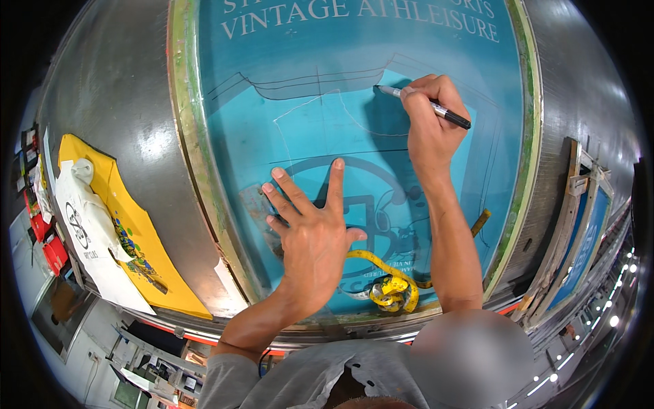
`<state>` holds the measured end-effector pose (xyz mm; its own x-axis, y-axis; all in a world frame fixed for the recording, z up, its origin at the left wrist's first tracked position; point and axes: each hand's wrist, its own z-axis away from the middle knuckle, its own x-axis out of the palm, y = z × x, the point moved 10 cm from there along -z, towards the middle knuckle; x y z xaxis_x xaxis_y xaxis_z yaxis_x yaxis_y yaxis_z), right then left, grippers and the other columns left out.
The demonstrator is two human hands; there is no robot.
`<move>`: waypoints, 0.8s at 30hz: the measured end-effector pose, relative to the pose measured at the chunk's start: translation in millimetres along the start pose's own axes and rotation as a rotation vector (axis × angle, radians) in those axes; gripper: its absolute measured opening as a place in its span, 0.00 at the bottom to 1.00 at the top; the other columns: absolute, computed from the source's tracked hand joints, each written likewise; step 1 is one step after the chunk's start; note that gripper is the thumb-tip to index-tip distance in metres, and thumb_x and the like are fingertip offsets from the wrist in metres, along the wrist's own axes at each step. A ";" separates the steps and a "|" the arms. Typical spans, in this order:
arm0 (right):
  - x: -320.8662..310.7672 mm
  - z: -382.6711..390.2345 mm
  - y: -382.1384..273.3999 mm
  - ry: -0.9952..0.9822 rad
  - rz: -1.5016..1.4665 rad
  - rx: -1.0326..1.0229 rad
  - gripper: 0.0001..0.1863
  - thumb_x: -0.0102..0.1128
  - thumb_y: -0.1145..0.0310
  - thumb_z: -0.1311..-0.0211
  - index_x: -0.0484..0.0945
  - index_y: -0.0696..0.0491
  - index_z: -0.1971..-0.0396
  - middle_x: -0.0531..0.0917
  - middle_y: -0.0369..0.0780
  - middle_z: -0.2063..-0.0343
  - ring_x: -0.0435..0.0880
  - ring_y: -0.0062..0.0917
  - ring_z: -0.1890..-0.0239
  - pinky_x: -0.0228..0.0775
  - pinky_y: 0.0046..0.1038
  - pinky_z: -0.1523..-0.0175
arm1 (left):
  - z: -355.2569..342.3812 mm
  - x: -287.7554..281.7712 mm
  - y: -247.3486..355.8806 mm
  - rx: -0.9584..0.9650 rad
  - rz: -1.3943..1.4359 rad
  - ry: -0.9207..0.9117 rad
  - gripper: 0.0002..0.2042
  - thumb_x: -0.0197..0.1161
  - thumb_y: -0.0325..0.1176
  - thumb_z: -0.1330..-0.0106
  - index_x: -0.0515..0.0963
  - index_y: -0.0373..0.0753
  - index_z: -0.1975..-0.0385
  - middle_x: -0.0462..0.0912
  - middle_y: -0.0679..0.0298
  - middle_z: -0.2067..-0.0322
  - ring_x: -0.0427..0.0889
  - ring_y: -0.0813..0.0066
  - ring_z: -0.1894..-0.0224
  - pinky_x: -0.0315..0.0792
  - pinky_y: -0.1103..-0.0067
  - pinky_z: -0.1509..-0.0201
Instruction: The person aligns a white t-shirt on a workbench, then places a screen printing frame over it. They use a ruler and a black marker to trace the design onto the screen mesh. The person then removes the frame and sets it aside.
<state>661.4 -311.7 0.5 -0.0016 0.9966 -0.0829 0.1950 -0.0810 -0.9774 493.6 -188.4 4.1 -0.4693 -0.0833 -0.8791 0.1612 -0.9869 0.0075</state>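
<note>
A blue screen-printing mesh [470, 82] fills the middle, with drawn lines and printed lettering on it. A brighter blue shirt-shaped area [306, 112], with a scooped neckline, shows in it. My right hand [436, 112] grips a marker pen [446, 112] with a black end, its tip at the right end of the neckline. Flat on the mesh lies my left hand [313, 225], fingers spread, over a faint round emblem. Beside its outer fingers is a worn greyish flat piece [257, 211], partly covered. A yellow tape measure [395, 293] lies crumpled between my forearms.
The screen's greenish wooden frame [187, 88] rests on a dark metal table [126, 88]. Yellow fabric [160, 252] and a white printed piece [75, 225] lie on the left. Another framed blue screen [582, 238] stands at the right edge.
</note>
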 end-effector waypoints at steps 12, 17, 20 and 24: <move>2.3 44.4 -6.3 0.284 -0.022 0.119 0.07 0.61 0.80 0.43 0.71 0.58 0.74 0.76 0.35 0.77 0.68 0.13 0.76 0.62 0.19 0.72 | 1.2 0.0 -0.2 0.036 0.053 0.023 0.54 0.72 0.59 0.53 0.52 0.46 0.26 0.52 0.12 0.41 0.62 0.14 0.40 0.81 0.50 0.58; 3.0 48.2 -8.1 0.296 0.085 0.054 0.06 0.59 0.81 0.42 0.72 0.59 0.75 0.77 0.37 0.77 0.69 0.15 0.76 0.63 0.21 0.72 | 0.3 1.0 0.9 0.057 0.020 0.020 0.54 0.71 0.61 0.52 0.53 0.45 0.27 0.53 0.12 0.42 0.65 0.15 0.41 0.82 0.53 0.59; 3.8 46.4 -9.0 0.300 0.093 0.028 0.06 0.58 0.81 0.42 0.72 0.59 0.76 0.77 0.37 0.77 0.69 0.15 0.76 0.63 0.21 0.72 | -0.2 1.2 1.2 0.063 -0.005 0.010 0.54 0.70 0.62 0.52 0.53 0.45 0.27 0.53 0.12 0.42 0.66 0.17 0.42 0.82 0.54 0.59; 4.1 45.8 -9.4 0.296 0.100 0.043 0.06 0.58 0.82 0.43 0.71 0.59 0.76 0.76 0.37 0.77 0.68 0.15 0.76 0.63 0.21 0.71 | -0.8 1.6 0.9 0.064 -0.020 -0.002 0.54 0.70 0.63 0.52 0.53 0.45 0.27 0.53 0.12 0.42 0.66 0.17 0.42 0.82 0.54 0.59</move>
<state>614.7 -307.7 0.4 0.3019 0.9451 -0.1248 0.1386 -0.1730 -0.9751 493.7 -189.4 2.3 -0.4737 -0.0637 -0.8784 0.0956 -0.9952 0.0206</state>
